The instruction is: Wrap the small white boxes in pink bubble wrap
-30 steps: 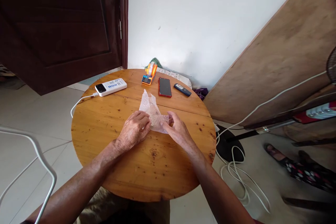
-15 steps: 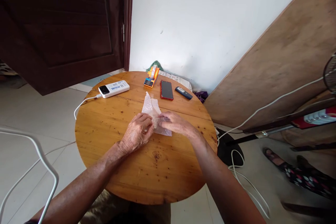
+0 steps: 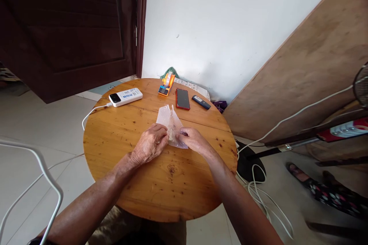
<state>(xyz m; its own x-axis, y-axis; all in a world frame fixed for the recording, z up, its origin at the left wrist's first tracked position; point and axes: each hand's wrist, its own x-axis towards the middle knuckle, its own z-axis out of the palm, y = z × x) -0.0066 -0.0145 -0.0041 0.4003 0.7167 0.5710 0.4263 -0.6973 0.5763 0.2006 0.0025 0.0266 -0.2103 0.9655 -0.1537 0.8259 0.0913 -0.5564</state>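
Observation:
A piece of clear bubble wrap (image 3: 166, 116) lies on the round wooden table (image 3: 172, 183), partly folded over with its far corners standing up. At its left edge my left hand (image 3: 152, 139) is closed, the fingertips curled onto the wrap. From the right, my right hand (image 3: 194, 138) pinches the near right part of the sheet between thumb and fingers. Whether anything lies inside the folds I cannot tell.
Behind the wrap are an orange tape dispenser (image 3: 166, 84), a red-edged phone (image 3: 183, 98) and a small dark blue handset (image 3: 201, 102). A white power bank (image 3: 125, 97) with a cable (image 3: 94, 110) is at the left. Another person's foot (image 3: 299, 172) shows at right.
The right side of the bubble wrap has been folded inward and now stands up in a peak. My right hand has shifted slightly; my left hand stays nearly in place.

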